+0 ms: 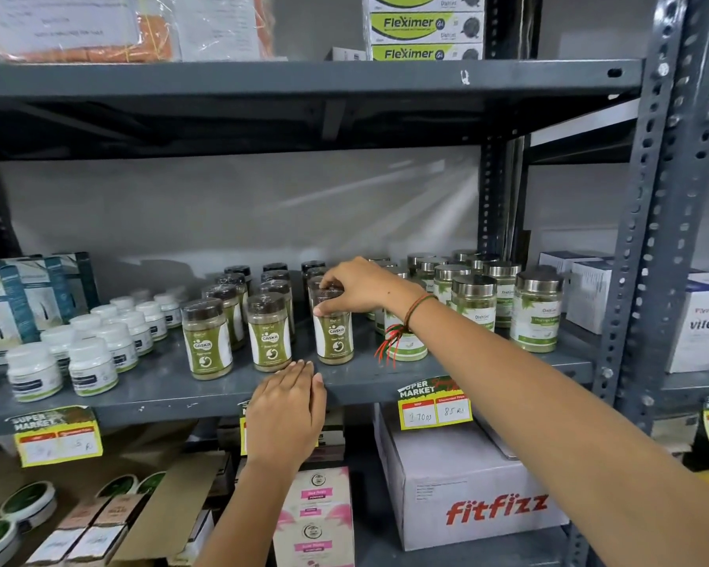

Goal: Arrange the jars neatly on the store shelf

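Grey steel shelving fills the view, and the middle shelf carries the goods. Small white tubs sit toward its left end, brown-lidded jars stand in rows at the middle, and steel-lidded jars cluster toward the right end.

The right hand reaches in over the front edge, its grip clamped around the lid and shoulder of one brown-lidded jar, the front jar, which stands upright near the front edge at the right of the front row. A wider gap separates it from its left neighbour than the gap between the other two front jars. The left hand lies flat on the shelf's front edge, fingers together, holding nothing.

The step in hand looks like squaring this jar into its row. Next it likely needs a short slide left and a slight turn so the label faces out, without knocking the jars close behind.
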